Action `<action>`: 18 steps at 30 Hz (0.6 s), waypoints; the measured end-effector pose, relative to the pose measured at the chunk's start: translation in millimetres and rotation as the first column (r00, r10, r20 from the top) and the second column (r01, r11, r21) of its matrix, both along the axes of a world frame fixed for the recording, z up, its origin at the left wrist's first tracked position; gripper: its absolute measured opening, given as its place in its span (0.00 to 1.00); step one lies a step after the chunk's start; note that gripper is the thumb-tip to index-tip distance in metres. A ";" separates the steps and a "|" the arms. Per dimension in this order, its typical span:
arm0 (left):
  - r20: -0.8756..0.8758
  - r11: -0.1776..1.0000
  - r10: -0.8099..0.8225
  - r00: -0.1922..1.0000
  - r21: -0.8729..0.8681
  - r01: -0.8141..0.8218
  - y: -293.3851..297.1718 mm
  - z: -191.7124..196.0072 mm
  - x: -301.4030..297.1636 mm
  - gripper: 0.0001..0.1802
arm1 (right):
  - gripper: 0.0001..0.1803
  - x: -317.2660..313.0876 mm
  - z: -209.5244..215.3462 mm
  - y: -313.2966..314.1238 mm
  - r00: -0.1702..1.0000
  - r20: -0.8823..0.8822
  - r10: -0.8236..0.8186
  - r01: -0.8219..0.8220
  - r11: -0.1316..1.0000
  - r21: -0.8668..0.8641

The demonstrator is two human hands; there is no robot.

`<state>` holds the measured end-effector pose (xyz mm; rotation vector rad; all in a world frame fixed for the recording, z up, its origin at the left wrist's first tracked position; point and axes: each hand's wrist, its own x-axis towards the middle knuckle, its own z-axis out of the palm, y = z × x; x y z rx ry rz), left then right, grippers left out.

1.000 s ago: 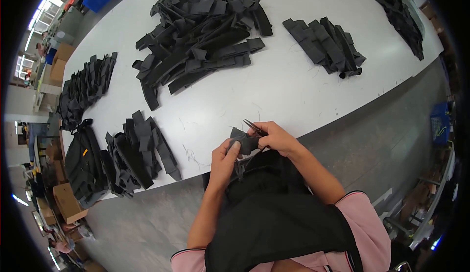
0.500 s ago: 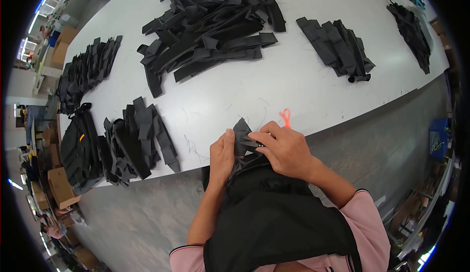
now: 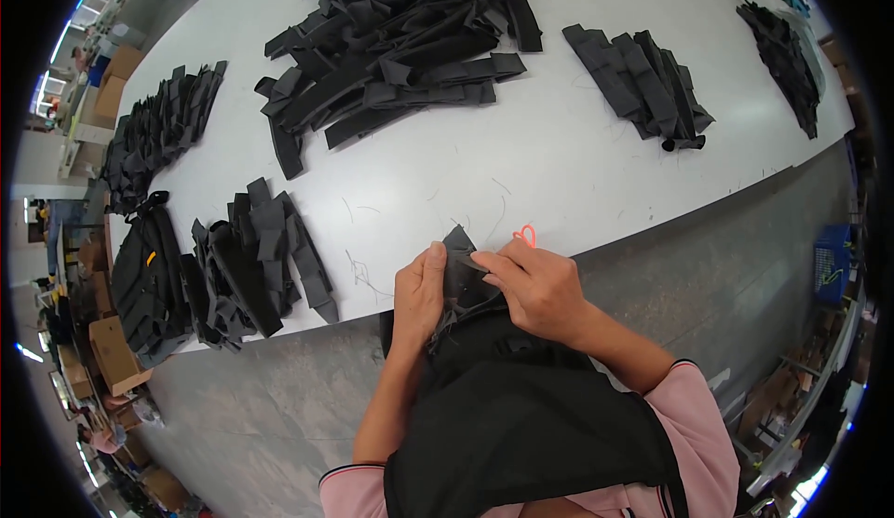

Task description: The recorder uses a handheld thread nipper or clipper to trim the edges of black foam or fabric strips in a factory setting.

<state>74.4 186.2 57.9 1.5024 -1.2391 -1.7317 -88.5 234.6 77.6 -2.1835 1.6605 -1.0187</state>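
Observation:
At the near edge of the white table, my left hand (image 3: 420, 291) pinches a dark grey fabric piece (image 3: 456, 262) between thumb and fingers, its pointed corner sticking up. My right hand (image 3: 540, 290) is closed around small thread snips, mostly hidden in the palm; an orange-pink loop (image 3: 528, 236) shows above the knuckles. Its fingertips and the tool's tip are against the fabric. Below, the fabric runs into a black bundle (image 3: 484, 336) over my lap, with frayed thread ends near my left wrist.
On the white table (image 3: 419, 183), a large heap of black fabric strips (image 3: 400, 61) lies far off. Smaller piles sit left (image 3: 256, 266), far left (image 3: 163, 131) and right (image 3: 643, 85). A black backpack (image 3: 149, 280) rests at the left edge. Loose threads (image 3: 363, 271) lie nearby. A blue crate (image 3: 832, 262) stands right.
My right hand has turned slightly and shifted left, with the orange loop lower and closer to the knuckles. The snips' blades, partly visible before, are now more hidden. My left hand keeps its pinch.

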 end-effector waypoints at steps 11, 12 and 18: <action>-0.108 0.954 -0.155 0.982 0.243 0.177 -10.9 6.1 15.8 0.24 | 0.12 -20.7 14.0 -16.8 0.965 0.078 0.250 -0.252 0.968 0.005; -0.120 0.935 -0.165 0.979 0.299 0.194 -11.4 8.9 16.4 0.24 | 0.12 -22.6 15.1 -18.7 0.963 0.083 0.257 -0.258 0.966 0.010; -0.147 0.892 -0.235 0.961 0.359 0.273 -9.3 9.5 16.9 0.23 | 0.09 -27.8 23.5 -28.3 0.873 -0.115 0.473 -0.475 0.880 0.015</action>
